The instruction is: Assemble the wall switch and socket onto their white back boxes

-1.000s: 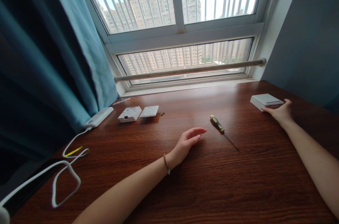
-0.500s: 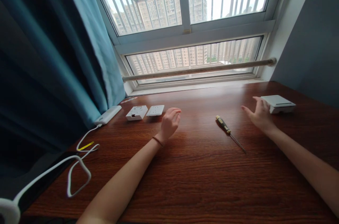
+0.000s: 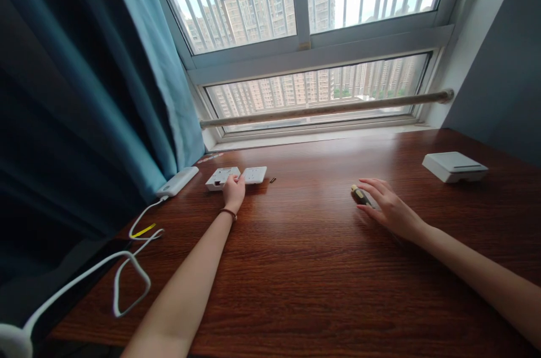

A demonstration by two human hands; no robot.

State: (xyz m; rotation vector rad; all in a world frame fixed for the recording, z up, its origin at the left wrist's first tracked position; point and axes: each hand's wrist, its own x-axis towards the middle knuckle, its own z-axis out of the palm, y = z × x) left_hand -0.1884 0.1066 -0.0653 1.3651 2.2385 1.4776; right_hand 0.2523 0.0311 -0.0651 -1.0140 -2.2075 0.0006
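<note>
My left hand (image 3: 234,193), a band on its wrist, reaches the right edge of a white square box (image 3: 213,180) with a small dark opening. Its fingers look closed at that edge; their tips partly hide it. Just right of the box lies a flat white plate (image 3: 256,175) with small holes. My right hand (image 3: 391,210) is over a screwdriver (image 3: 359,195) with a black and cream handle. Thumb and fingers are apart on either side of the handle, and the hand covers the shaft. Small dark pieces (image 3: 273,180), perhaps screws, lie beside the plate.
A larger white box (image 3: 455,166) stands at the far right. On the left, a white power strip (image 3: 177,182) trails a looped white cable (image 3: 147,278) with a yellow tag (image 3: 143,230). A blue curtain (image 3: 169,93) hangs at left, and a rail (image 3: 329,111) crosses the window.
My left hand has moved left to the white box, uncovering the small dark pieces. My right hand has left the larger box and come left over the screwdriver. The view has shifted slightly.
</note>
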